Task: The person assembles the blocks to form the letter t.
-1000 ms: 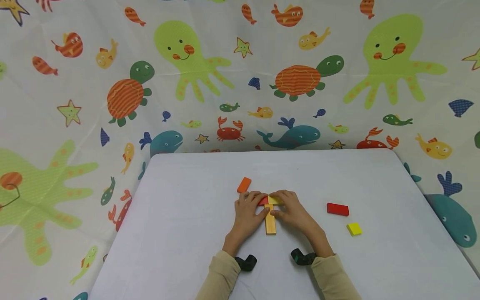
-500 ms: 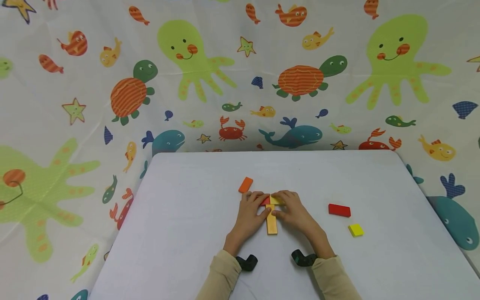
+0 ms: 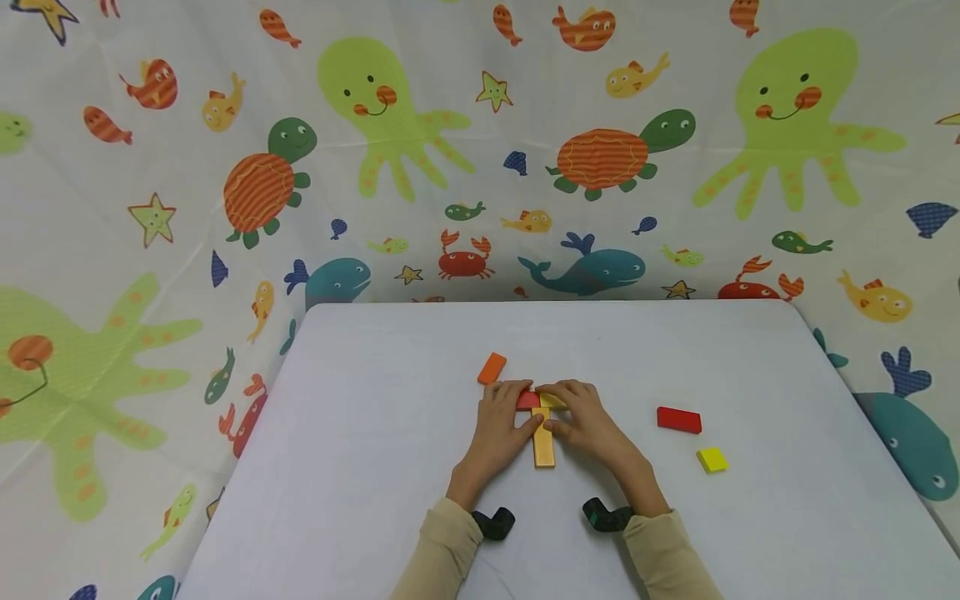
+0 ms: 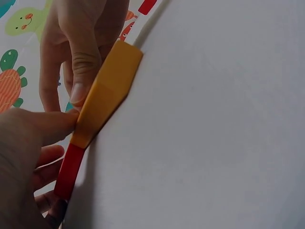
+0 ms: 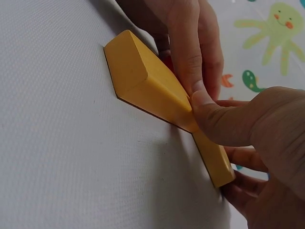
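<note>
Three wooden blocks lie as a T on the white table in the head view. The stem is a long yellow-orange block (image 3: pixel 543 452); a red block (image 3: pixel 528 401) and a yellow block (image 3: pixel 553 402) form the crossbar at its far end. My left hand (image 3: pixel 498 423) grips the red block, fingers along its far side and thumb at the stem. Mirroring it, my right hand (image 3: pixel 590 421) holds the yellow block (image 5: pixel 214 160), its thumb beside the stem (image 5: pixel 147 86). Both thumbs meet at the joint. In the left wrist view, fingers show behind the red block (image 4: pixel 70 171).
An orange block (image 3: pixel 492 368) lies just beyond my left fingers. Off to the right are a red block (image 3: pixel 678 420) and a small yellow block (image 3: pixel 712 460). A sea-animal patterned cloth (image 3: pixel 420 225) hangs behind the table (image 3: pixel 375 375).
My left fingertips have shifted slightly, and more of the red block's top shows. The right fingertips have edged a little left. The loose blocks stay where they were.
</note>
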### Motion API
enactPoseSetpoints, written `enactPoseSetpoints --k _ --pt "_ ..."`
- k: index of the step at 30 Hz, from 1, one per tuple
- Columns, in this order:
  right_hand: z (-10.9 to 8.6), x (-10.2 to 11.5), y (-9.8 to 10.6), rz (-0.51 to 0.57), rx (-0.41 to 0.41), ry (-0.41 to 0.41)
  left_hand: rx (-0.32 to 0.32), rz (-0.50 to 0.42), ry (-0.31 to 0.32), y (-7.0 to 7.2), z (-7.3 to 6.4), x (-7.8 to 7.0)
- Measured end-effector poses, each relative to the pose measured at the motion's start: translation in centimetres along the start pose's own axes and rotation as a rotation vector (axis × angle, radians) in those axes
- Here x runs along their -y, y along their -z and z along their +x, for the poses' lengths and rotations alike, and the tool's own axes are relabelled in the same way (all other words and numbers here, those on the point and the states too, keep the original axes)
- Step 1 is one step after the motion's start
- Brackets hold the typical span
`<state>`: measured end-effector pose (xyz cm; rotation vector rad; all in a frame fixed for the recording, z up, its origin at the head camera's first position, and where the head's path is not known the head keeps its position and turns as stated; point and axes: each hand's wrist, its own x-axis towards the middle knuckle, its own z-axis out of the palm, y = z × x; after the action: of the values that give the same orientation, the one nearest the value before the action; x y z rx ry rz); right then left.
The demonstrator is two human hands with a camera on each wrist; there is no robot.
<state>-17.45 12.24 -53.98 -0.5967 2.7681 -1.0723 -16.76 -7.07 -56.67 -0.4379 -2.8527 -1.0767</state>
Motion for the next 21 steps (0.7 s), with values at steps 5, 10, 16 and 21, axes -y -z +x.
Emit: enactPoseSetpoints --k 5,10,16,21 --pt "0.0 -0.2 0.0 -0.007 -0.014 0.027 0.009 0.019 -0.007 0.2 0.1 -0.2" --pt "0.0 -0.1 0.1 0.007 -0.017 0.031 0.004 0.047 -0.016 0.7 0.2 -0.4" --pt "0.1 -0.1 0.0 0.002 -0.005 0.021 0.026 0.065 0.017 1.2 0.2 -0.5" --pt "0.0 -0.1 0.0 0.004 0.003 0.014 0.043 0.093 0.027 1.6 0.2 -0.7"
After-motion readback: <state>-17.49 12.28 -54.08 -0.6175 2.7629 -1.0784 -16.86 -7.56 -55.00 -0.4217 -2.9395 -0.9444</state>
